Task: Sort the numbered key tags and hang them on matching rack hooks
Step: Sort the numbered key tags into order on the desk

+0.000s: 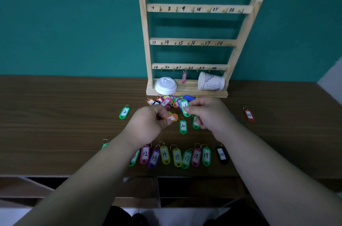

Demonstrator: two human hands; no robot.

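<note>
Left hand (149, 124) pinches an orange key tag (172, 117), and my right hand (209, 114) pinches a green key tag (185, 107), both just above the desk (55, 114). Only one pink tag (184, 77) hangs on the rack (192, 43). A sorted row (177, 156) lies near me. The pile (166, 100) is not yet sorted, so I judge most work remains.

The rack (192, 8) is pale bare wood, matt, with brassy metal hooks (160, 9). On its base: a matt paper cup (211, 81), a smooth plastic lid (165, 85). Before it, the table (55, 114) shows dark wood grain; the tags (165, 155) are glossy plastic with metal rings (173, 145).
</note>
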